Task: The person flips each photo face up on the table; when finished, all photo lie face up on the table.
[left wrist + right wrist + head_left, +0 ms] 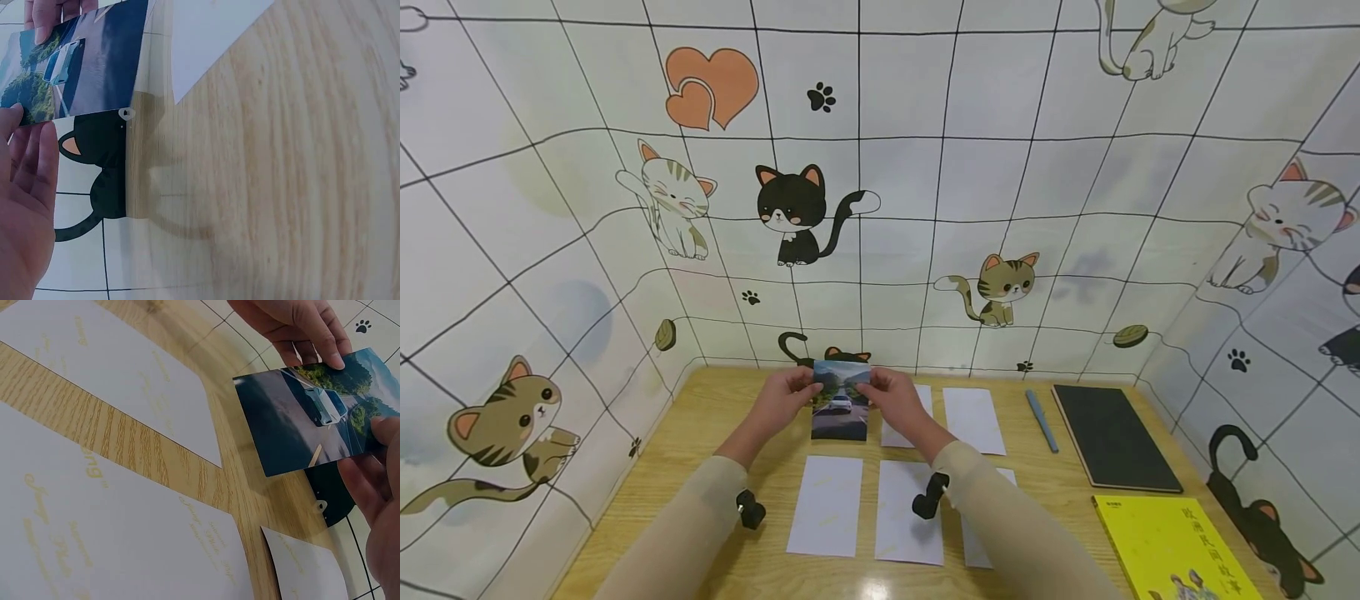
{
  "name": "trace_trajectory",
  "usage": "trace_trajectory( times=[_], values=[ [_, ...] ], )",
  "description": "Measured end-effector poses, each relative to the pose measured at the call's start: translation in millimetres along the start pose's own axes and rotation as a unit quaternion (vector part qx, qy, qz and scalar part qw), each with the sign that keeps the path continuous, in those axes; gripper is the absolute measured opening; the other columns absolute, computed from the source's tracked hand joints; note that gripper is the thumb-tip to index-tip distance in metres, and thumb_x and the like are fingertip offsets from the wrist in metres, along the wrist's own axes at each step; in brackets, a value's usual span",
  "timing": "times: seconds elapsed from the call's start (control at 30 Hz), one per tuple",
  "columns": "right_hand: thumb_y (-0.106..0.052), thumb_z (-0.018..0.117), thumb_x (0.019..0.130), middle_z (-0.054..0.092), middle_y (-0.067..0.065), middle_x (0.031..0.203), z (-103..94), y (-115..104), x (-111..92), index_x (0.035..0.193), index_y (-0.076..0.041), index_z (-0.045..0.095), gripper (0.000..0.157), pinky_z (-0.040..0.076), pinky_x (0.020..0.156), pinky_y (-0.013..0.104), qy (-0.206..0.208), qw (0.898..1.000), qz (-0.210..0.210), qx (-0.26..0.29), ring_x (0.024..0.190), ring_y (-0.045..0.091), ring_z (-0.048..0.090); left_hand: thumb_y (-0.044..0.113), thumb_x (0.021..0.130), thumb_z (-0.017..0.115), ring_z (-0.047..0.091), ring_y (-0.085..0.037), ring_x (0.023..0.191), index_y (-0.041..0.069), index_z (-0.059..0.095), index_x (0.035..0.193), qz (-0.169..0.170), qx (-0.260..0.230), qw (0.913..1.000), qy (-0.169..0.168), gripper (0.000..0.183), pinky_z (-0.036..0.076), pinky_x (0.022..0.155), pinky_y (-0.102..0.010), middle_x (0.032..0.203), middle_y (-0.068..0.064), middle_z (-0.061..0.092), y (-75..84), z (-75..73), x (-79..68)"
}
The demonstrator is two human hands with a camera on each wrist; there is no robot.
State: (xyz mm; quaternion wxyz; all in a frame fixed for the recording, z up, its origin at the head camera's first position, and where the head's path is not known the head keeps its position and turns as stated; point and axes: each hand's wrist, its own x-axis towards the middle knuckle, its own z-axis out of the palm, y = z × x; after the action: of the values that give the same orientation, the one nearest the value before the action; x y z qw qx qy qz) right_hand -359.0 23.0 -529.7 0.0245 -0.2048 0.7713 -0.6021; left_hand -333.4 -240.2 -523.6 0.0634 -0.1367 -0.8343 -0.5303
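Both hands hold up a photo print [840,423] of a white car on a tree-lined road, near the table's far edge. My left hand [781,402] pinches its left side, thumb on the picture face. On the opposite side my right hand [897,402] pinches it the same way. In the left wrist view the photo [94,69] is raised off the table, with the left hand [25,212] at its edge. The right wrist view shows the right hand [384,519], thumb over the print. Several white cards lie nearby, one of them a front-left card [825,506].
Beyond the right hand lies a white card [973,421], then a blue pen-like stick [1042,421]. A black notebook [1116,437] and a yellow book [1172,546] lie at the right. A cat-patterned wall covering [895,183] encloses the wooden table [722,383]. Faint yellow print marks some cards.
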Motion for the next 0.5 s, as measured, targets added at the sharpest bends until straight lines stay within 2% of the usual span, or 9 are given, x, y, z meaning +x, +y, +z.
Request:
trace_trajectory(
  times=[0.07,0.23,0.37,0.5],
  values=[
    [-0.015,0.074,0.108,0.07,0.014,0.083,-0.3,0.4,-0.4,0.091,0.001,0.062,0.026,0.066,0.082,0.047,0.001,1.0,0.006,0.011,0.085,0.023,0.069,0.008,0.108,0.073,0.072,-0.025,0.092,-0.001,0.074,0.12,-0.012,-0.016,0.9998,0.001,0.015,0.065,0.084,-0.055,0.106,-0.013,0.075,0.4,1.4,-0.2],
    [-0.015,0.074,0.108,0.07,0.011,0.086,0.0,2.3,-0.3,0.095,-0.001,0.065,0.022,0.066,0.08,0.052,0.006,0.999,0.019,0.043,0.085,0.021,0.068,0.009,0.108,0.073,0.073,-0.034,0.097,-0.003,0.072,0.125,-0.026,-0.039,0.9989,0.007,0.02,0.067,0.078,-0.038,0.109,-0.015,0.072,-2.0,3.3,0.1],
    [-0.017,0.074,0.109,0.074,0.006,0.097,1.6,4.3,0.2,0.109,-0.003,0.073,0.014,0.066,0.081,0.052,0.007,0.998,0.031,0.061,0.088,0.018,0.07,0.008,0.108,0.073,0.072,-0.028,0.093,-0.003,0.071,0.123,-0.031,-0.057,0.9978,0.017,0.019,0.066,0.074,-0.035,0.11,-0.013,0.069,-7.5,5.3,0.3],
    [-0.016,0.073,0.109,0.076,0.007,0.105,2.8,6.3,-0.5,0.119,-0.002,0.075,0.017,0.067,0.079,0.046,0.019,0.997,0.038,0.06,0.091,0.018,0.071,0.007,0.107,0.074,0.07,-0.019,0.089,-0.001,0.071,0.127,-0.036,-0.073,0.9963,0.025,0.021,0.067,0.075,-0.037,0.113,-0.014,0.067,-11.7,8.9,1.0]
  ],
)
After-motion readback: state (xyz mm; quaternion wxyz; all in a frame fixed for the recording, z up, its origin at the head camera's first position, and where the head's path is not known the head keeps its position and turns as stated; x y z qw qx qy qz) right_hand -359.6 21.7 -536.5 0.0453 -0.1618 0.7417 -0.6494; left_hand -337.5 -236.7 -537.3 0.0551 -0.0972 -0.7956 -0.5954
